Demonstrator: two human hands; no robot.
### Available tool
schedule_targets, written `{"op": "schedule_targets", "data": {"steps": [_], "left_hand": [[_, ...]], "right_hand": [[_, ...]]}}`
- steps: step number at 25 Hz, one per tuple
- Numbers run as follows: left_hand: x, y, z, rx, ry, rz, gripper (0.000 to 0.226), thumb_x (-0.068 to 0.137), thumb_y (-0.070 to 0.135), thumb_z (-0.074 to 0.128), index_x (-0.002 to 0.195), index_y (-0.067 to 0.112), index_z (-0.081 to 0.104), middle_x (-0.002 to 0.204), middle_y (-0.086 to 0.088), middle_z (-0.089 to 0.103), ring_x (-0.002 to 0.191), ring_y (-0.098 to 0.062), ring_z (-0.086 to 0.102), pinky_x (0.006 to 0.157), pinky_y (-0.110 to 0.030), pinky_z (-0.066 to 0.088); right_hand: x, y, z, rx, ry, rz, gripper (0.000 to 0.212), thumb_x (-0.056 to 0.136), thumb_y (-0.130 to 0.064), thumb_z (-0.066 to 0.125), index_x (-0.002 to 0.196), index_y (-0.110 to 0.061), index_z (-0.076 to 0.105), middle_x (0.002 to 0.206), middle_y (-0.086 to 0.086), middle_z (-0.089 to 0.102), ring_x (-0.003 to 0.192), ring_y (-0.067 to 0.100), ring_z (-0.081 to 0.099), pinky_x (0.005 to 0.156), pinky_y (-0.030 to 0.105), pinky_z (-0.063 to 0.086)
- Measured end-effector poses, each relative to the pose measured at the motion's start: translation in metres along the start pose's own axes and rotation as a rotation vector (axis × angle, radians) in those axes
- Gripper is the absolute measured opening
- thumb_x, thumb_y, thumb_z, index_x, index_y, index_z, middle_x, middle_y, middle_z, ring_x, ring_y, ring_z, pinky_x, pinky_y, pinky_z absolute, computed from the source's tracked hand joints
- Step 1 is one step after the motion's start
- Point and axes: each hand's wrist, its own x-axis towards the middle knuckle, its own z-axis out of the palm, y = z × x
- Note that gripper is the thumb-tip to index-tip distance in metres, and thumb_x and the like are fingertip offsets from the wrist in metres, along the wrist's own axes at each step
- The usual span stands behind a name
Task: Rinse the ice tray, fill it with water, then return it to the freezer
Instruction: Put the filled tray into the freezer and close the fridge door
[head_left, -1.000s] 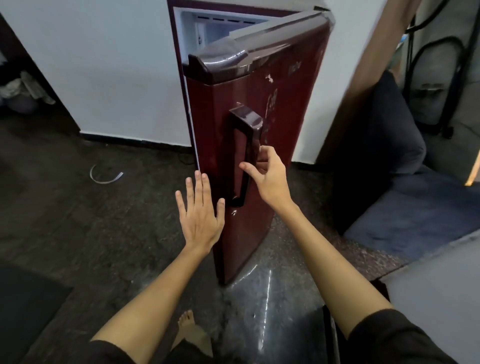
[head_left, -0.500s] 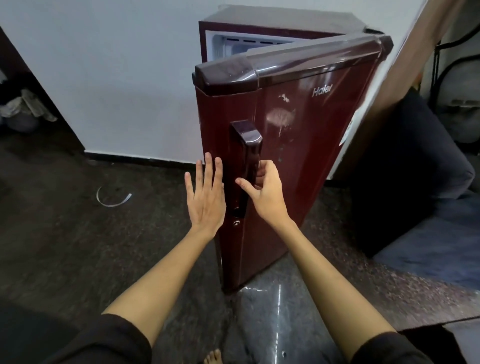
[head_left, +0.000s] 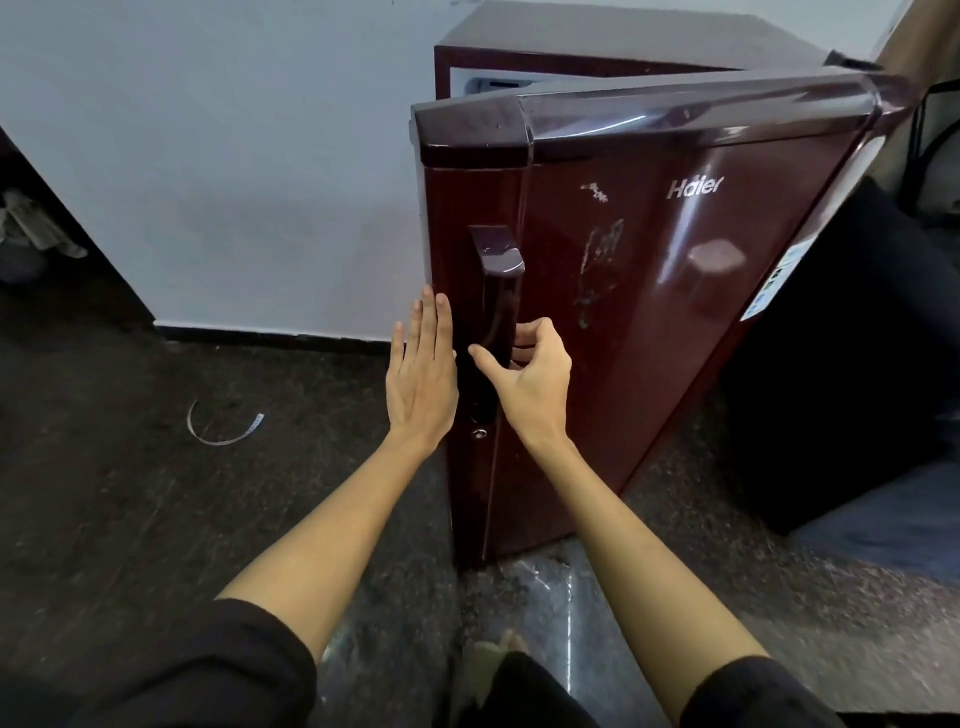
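**Both hands at the fridge door, door partly ajar**

The maroon fridge door (head_left: 675, 312) stands partly open, swung out from the fridge cabinet (head_left: 597, 41), with a sliver of the pale interior (head_left: 483, 83) showing above the door's top edge. The right hand (head_left: 524, 379) is at the door's vertical handle (head_left: 498, 312), its fingers curled round the handle's right side and the thumb stretched out across the front. The left hand (head_left: 421, 374) lies flat with straight, close-set fingers against the door's left edge, just beside the handle. A small round lock (head_left: 479, 434) sits on the door below the handle.

The ice tray is not visible; the door hides most of the interior.

Left of the door, a thin curled white strip (head_left: 223, 431) lies on the dark speckled floor (head_left: 130, 493), well apart from the door. A white wall (head_left: 234, 156) rises behind. Right of the door, close by, stands a dark cushioned seat (head_left: 857, 364). Below the door's lower corner, a bare foot (head_left: 493, 649) shows on the floor.
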Motion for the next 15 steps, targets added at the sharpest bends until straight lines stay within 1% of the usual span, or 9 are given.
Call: {"op": "schedule_targets", "data": {"steps": [3,6,8,10,12,15], "left_hand": [[0.025,-0.02,0.015,0.022,-0.011,0.028,0.077,0.091,0.017,0.055,0.146,0.002,0.003,0.153,-0.018,0.027,0.141,-0.026,0.029,0.113,-0.038,0.018],[0.053,-0.04,0.029,0.067,-0.026,0.064,0.078,0.089,0.018,0.059,0.147,0.002,0.008,0.153,-0.017,0.028,0.14,-0.027,0.03,0.113,-0.038,0.019],[0.071,-0.051,0.04,0.079,-0.043,0.083,0.079,0.088,0.018,0.061,0.147,0.003,0.011,0.154,-0.017,0.027,0.14,-0.028,0.03,0.113,-0.039,0.019],[0.089,-0.059,0.052,0.08,-0.046,0.091,0.081,0.087,0.018,0.064,0.147,0.004,0.012,0.154,-0.017,0.027,0.14,-0.029,0.03,0.113,-0.04,0.018],[0.106,-0.065,0.065,0.074,-0.035,0.098,0.084,0.085,0.02,0.065,0.147,0.004,0.01,0.153,-0.017,0.028,0.14,-0.03,0.032,0.112,-0.041,0.018],[0.129,-0.074,0.085,0.076,-0.031,0.125,0.084,0.084,0.021,0.064,0.147,0.004,0.011,0.153,-0.017,0.028,0.14,-0.031,0.03,0.112,-0.042,0.017]], "right_hand": [[0.022,0.003,0.024,-0.019,0.03,-0.021,0.036,0.07,-0.03,0.081,0.088,-0.018,0.053,0.087,-0.009,0.06,0.08,-0.001,0.057,0.07,0.012,0.048],[0.046,0.005,0.046,-0.024,0.043,-0.033,0.034,0.07,-0.028,0.081,0.087,-0.018,0.053,0.084,-0.011,0.058,0.08,-0.009,0.055,0.067,0.006,0.044],[0.063,0.007,0.059,-0.031,0.053,-0.031,0.034,0.07,-0.029,0.08,0.087,-0.017,0.053,0.085,-0.007,0.06,0.077,-0.006,0.056,0.066,0.005,0.043],[0.081,0.011,0.072,-0.039,0.071,-0.029,0.035,0.07,-0.031,0.08,0.086,-0.016,0.054,0.086,-0.005,0.061,0.076,-0.001,0.058,0.067,0.008,0.046],[0.099,0.016,0.086,-0.049,0.095,-0.02,0.037,0.069,-0.034,0.08,0.086,-0.015,0.054,0.085,-0.006,0.06,0.076,0.002,0.058,0.069,0.015,0.049],[0.122,0.022,0.104,-0.066,0.141,-0.021,0.038,0.068,-0.036,0.081,0.087,-0.017,0.054,0.085,-0.007,0.059,0.076,0.004,0.058,0.07,0.023,0.052]]}}
